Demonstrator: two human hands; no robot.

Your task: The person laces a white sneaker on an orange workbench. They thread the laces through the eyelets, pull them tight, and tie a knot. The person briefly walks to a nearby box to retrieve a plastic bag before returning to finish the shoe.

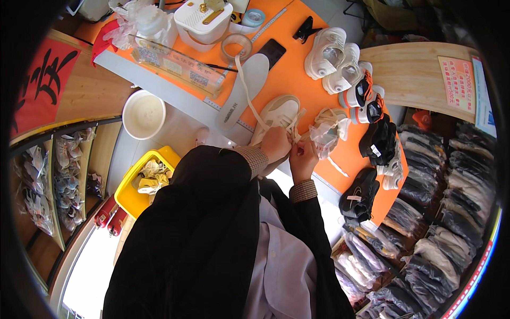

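A cream sneaker [281,111] lies at the table's near edge, its toe pointing away from me. My left hand [277,144] is closed over the shoe's opening, its fingers pinching the shoelace. Just to its right, my right hand [304,159] is closed too, thumb and fingertips together on the lace. One long loose end of the cream shoelace [245,85] runs up from the shoe across a grey insole [245,87]. Beside the right hand stands a second cream shoe [328,133] with clear plastic in it. The exact grip is partly hidden by my fingers.
Along the orange table's [287,69] right side stand white sneakers [342,69], orange-trimmed shoes [363,98] and black shoes [359,196]. Farther back are a phone [272,53], a tape roll [236,48], a clear sign [178,66] and a white box [203,24]. A yellow basket [133,194] stands left.
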